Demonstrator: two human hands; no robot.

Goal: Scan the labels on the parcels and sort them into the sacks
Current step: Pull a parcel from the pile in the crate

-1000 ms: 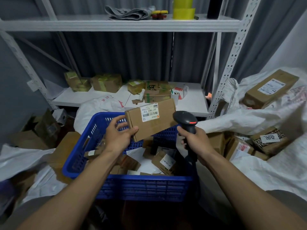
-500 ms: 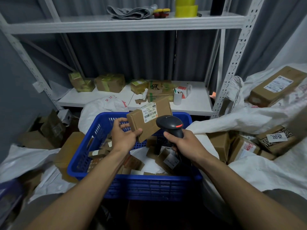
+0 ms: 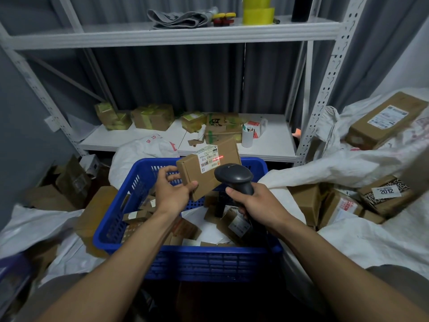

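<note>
Facing a white rack with taped boxes on its lower shelf, I have white sacks on both sides: one on my right and one on my left. The right sack carries a long parcel on top, and more cartons lie in its folds lower down, one tagged 2012. A third sack bulges behind the blue crate, which sits straight ahead of me and holds a jumble of small boxes and loose paper.

Above the crate's far half, my left hand holds a flat box by its lower left corner. The thumb is on the front face, the fingers are curled behind, and the box is tilted with its label side toward me. My right hand is wrapped round the grip of a black scanner, whose head sits just below and in front of the box. The white label lies on the box's upper left part. A red dot glows at the label's right edge.
</note>
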